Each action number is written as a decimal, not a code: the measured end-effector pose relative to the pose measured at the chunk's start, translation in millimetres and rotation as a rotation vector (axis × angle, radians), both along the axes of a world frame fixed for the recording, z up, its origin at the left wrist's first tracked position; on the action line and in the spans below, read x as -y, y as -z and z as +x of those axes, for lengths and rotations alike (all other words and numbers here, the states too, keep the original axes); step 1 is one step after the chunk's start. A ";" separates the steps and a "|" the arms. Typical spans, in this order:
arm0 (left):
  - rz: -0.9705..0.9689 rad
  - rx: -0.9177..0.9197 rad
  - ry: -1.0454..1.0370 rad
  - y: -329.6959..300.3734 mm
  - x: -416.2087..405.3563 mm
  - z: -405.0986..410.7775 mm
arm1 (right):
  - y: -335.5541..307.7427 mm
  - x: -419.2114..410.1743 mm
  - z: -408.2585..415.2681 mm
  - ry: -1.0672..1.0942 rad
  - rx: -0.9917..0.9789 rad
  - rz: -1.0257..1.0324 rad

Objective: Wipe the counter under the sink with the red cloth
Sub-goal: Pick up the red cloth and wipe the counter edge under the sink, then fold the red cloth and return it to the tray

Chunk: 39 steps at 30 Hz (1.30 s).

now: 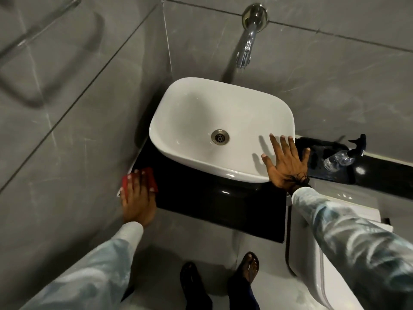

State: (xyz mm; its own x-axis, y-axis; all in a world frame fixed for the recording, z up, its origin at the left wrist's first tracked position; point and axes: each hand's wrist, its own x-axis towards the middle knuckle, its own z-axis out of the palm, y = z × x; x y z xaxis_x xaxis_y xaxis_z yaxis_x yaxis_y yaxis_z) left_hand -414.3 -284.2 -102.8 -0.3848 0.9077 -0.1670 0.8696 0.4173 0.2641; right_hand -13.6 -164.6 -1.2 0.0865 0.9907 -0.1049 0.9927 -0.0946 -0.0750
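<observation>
The left hand (137, 198) lies flat on the red cloth (139, 181) and presses it down on the black counter (201, 198), at the left middle of the frame by the gray wall. The right hand (285, 163) is spread wide, holding nothing, and seems to rest on the white sink (190, 113) rim. A clear spray bottle (344, 156) lies on the right.

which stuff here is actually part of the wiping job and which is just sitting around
Part of the job:
red cloth, pressed flat under the left hand
black counter
white sink, with the right hand on its rim

Just lying about:
clear spray bottle on the ledge to the right
wall tap
toilet
</observation>
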 end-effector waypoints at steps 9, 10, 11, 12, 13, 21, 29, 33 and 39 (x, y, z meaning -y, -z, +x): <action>-0.011 0.099 0.501 9.3 42.3 111.5 | -1.8 5.9 1.4 0.000 0.000 -0.014; -0.009 0.088 0.516 10.8 40.0 101.3 | -2.7 8.2 1.0 0.013 -0.013 -0.017; -0.004 0.086 0.471 10.4 40.4 88.0 | -4.5 11.4 -0.5 0.024 -0.027 -0.023; 0.007 0.084 0.378 9.1 41.7 74.7 | -5.9 15.3 -2.2 0.037 -0.047 -0.019; 0.018 0.079 0.266 7.9 43.3 63.1 | -8.1 19.7 -4.7 0.047 -0.071 0.009; 0.331 0.462 -0.151 -13.6 43.1 49.9 | -7.5 89.9 -93.7 -0.533 -0.285 0.472; 0.230 1.168 -0.759 -14.3 58.1 53.8 | 18.0 102.6 -188.4 -0.531 -0.287 -0.078; -0.035 1.042 -0.497 -11.7 81.4 78.0 | 18.8 99.0 -187.3 -0.548 -0.151 -0.286; -0.152 1.077 -0.307 -16.0 107.5 129.8 | 28.7 128.4 -116.6 -0.187 -0.317 -0.492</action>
